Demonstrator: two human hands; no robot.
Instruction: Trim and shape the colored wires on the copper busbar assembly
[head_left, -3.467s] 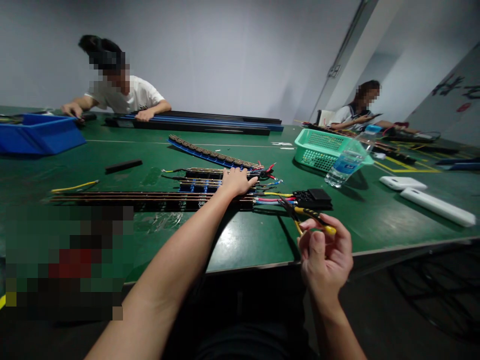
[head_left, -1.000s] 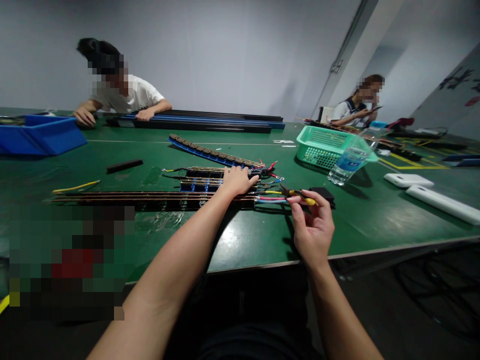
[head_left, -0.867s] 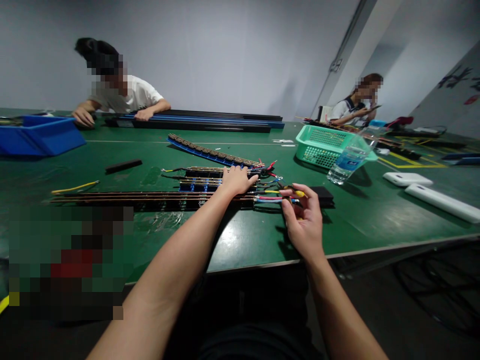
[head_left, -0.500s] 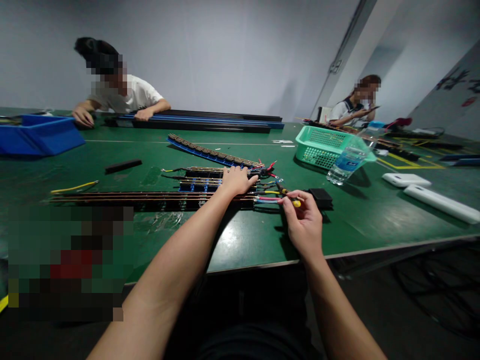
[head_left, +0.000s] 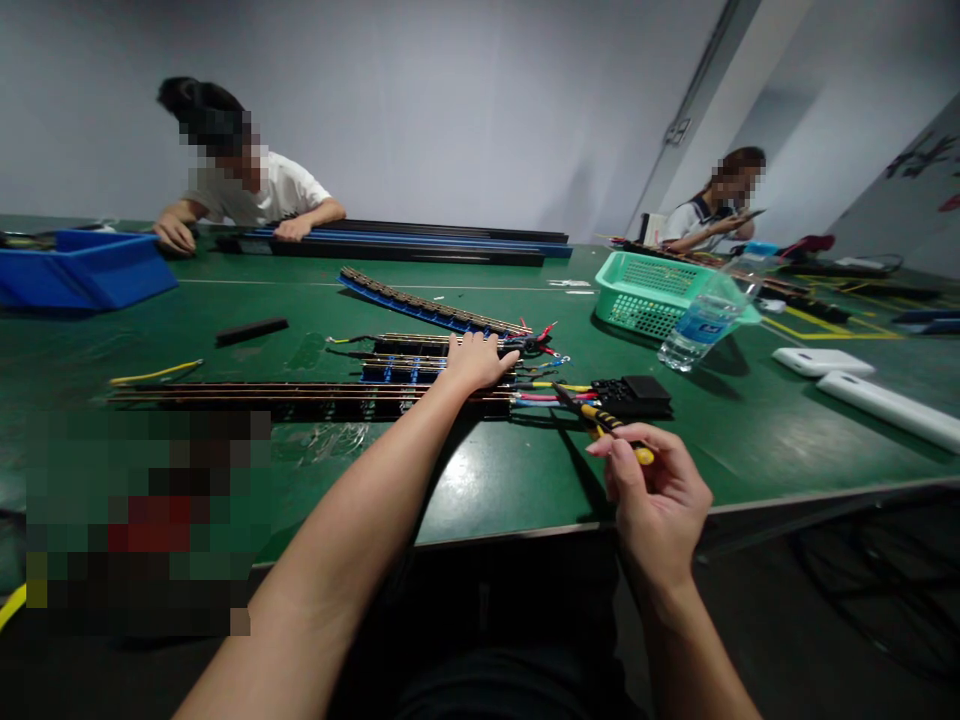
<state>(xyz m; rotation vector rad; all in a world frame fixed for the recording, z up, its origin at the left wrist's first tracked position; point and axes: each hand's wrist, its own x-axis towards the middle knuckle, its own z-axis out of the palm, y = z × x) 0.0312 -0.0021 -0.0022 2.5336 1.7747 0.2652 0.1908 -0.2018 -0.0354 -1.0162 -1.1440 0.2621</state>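
Note:
My left hand [head_left: 474,362] lies flat, fingers spread, on the right end of long black strips with copper rails [head_left: 300,393] on the green table [head_left: 480,480]. Coloured wires [head_left: 551,392] stick out of the strip ends. My right hand [head_left: 660,495] is raised near the table's front edge and grips pliers with yellow-and-black handles [head_left: 604,420]. The plier jaws point at the wires. A small black block [head_left: 634,395] sits just beyond the pliers.
A green mesh basket [head_left: 645,300] and a water bottle [head_left: 701,325] stand at the right. White bars [head_left: 885,408] lie further right. A blue bin [head_left: 82,268] is far left. Two other people work at the far side, with long black rails [head_left: 420,243] before one.
My right hand has drawn the pliers back from the wires, toward me and to the right. My left hand has stayed on the strips.

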